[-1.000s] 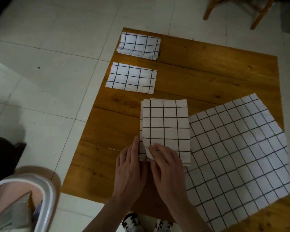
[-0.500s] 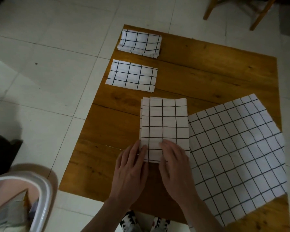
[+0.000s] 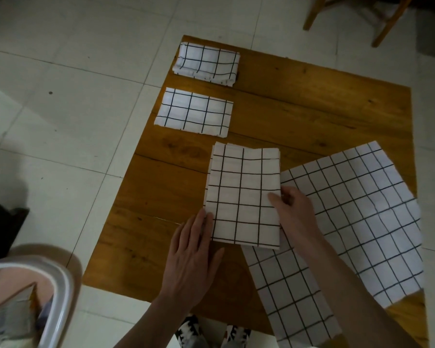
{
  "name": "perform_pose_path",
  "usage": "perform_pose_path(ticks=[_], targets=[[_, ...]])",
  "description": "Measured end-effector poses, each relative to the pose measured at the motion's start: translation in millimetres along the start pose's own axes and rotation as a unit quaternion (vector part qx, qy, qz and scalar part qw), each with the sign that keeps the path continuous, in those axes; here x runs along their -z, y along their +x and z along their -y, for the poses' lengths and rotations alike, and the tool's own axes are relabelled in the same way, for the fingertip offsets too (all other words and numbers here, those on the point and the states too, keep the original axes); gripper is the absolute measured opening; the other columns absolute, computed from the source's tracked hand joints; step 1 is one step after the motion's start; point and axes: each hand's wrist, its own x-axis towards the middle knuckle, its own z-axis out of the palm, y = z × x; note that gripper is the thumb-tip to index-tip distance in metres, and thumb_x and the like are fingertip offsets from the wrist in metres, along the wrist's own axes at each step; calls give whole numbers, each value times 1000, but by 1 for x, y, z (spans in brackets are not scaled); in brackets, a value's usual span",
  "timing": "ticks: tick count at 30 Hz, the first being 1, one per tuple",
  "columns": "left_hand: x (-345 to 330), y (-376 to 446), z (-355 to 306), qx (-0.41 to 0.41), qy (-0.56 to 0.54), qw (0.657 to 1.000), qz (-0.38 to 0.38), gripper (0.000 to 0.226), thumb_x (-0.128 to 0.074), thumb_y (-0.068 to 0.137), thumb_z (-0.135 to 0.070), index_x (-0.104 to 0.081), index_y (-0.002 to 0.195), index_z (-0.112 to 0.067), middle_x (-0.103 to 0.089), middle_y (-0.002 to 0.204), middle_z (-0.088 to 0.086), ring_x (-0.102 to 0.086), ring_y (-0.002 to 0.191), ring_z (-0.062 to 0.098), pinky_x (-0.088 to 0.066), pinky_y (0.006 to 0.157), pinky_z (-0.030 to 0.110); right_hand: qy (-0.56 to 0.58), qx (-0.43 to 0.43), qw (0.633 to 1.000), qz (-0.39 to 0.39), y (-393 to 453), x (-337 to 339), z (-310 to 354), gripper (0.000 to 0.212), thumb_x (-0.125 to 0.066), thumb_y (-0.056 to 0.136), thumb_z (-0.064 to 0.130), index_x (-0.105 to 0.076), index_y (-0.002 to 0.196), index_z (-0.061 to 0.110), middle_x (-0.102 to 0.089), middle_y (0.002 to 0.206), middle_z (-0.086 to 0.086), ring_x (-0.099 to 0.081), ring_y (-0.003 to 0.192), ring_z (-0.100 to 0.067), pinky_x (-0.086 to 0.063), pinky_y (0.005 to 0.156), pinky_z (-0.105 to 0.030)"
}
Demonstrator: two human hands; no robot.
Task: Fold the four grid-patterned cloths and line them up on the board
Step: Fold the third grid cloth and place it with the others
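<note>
On the wooden board (image 3: 299,101) lie four white cloths with black grid lines. Two folded cloths sit along the board's left edge: the far one (image 3: 207,62) and a flatter one (image 3: 194,114) nearer me. A third cloth (image 3: 244,194), folded into a tall rectangle, lies at the middle. My left hand (image 3: 194,254) rests flat at its lower left corner, fingertips touching its edge. My right hand (image 3: 294,209) pinches its right edge, thumb on top. The fourth cloth (image 3: 349,222) lies spread out unfolded at the right, partly under the third cloth and my right forearm.
The board lies on a white tiled floor (image 3: 60,121). A white plastic basket (image 3: 35,297) with things in it stands at the lower left. Wooden chair legs (image 3: 384,23) stand beyond the board's far right corner. My shoes (image 3: 211,332) show at the near edge.
Both hands moved apart from the cloth's near edge: the left to its lower left corner, the right up to its right edge, which it now pinches.
</note>
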Motion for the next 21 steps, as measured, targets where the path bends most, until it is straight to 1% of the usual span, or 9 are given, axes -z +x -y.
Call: perform_pose_path(ticks=[2, 5, 9, 14, 15, 16, 18, 19, 21], targets=[[0, 0, -2, 10, -10, 1000, -8, 74, -23, 108, -59, -19, 165, -12, -23, 170, 10, -24, 155, 25, -18, 125, 43, -8, 6, 1000, 8, -3, 2, 1, 5, -65, 98, 24, -68, 102, 25, -75, 95, 5, -72, 90, -16, -62, 81, -42], [3, 0, -6, 14, -28, 999, -29, 73, -27, 108, -57, -18, 165, -12, -23, 170, 10, -21, 156, 24, -18, 125, 44, 12, 14, 1000, -20, -14, 4, -2, 6, -65, 99, 23, -68, 102, 21, -75, 96, 3, -72, 88, -15, -62, 75, -39], [7, 0, -15, 2, -42, 997, -57, 70, -30, 107, -54, -24, 163, -12, -30, 167, 13, -24, 155, 29, -18, 126, 47, 133, -16, 984, -115, -40, 4, -12, 6, -66, 98, 18, -71, 101, 21, -76, 89, 7, -73, 81, -7, -59, 60, -21], [8, 0, -27, -27, -41, 997, -54, 68, -33, 107, -51, -27, 162, -13, -32, 166, 12, -22, 157, 27, -13, 128, 45, 301, -143, 924, -190, -65, -12, -28, 10, -69, 96, 19, -72, 106, 23, -76, 98, 1, -74, 91, -19, -62, 78, -41], [8, 1, -28, -35, -39, 997, -51, 68, -34, 107, -51, -26, 162, -13, -32, 166, 12, -22, 157, 27, -13, 128, 45, 311, -166, 917, -186, -68, -16, -30, 8, -70, 96, 19, -71, 103, 20, -75, 97, -2, -73, 91, -21, -62, 81, -42], [8, 1, -29, -41, -37, 997, -46, 68, -33, 107, -51, -26, 162, -13, -32, 166, 12, -23, 156, 27, -13, 128, 45, 314, -180, 916, -175, -72, -18, -30, 3, -70, 96, 18, -70, 99, 16, -74, 92, -4, -71, 86, -20, -61, 78, -39], [7, 0, -28, -53, -24, 998, -28, 68, -31, 108, -53, -27, 163, -14, -31, 167, 11, -23, 157, 27, -16, 128, 48, 260, -172, 939, -146, -78, -22, -31, 13, -69, 97, 18, -67, 85, 12, -67, 72, -4, -61, 65, -16, -52, 58, -29], [6, 0, -27, -59, -14, 998, -15, 67, -30, 108, -54, -29, 162, -14, -30, 168, 10, -22, 157, 27, -17, 127, 50, 222, -161, 953, -126, -81, -24, -30, 19, -69, 96, 20, -66, 80, 11, -64, 64, -3, -56, 58, -16, -46, 52, -29], [5, -1, -23, -64, 7, 998, 9, 68, -27, 108, -58, -31, 162, -16, -29, 168, 9, -20, 158, 27, -20, 126, 53, 172, -153, 969, -91, -86, -27, -30, 24, -71, 95, 25, -68, 77, 9, -64, 57, -2, -57, 53, -17, -44, 51, -30]])
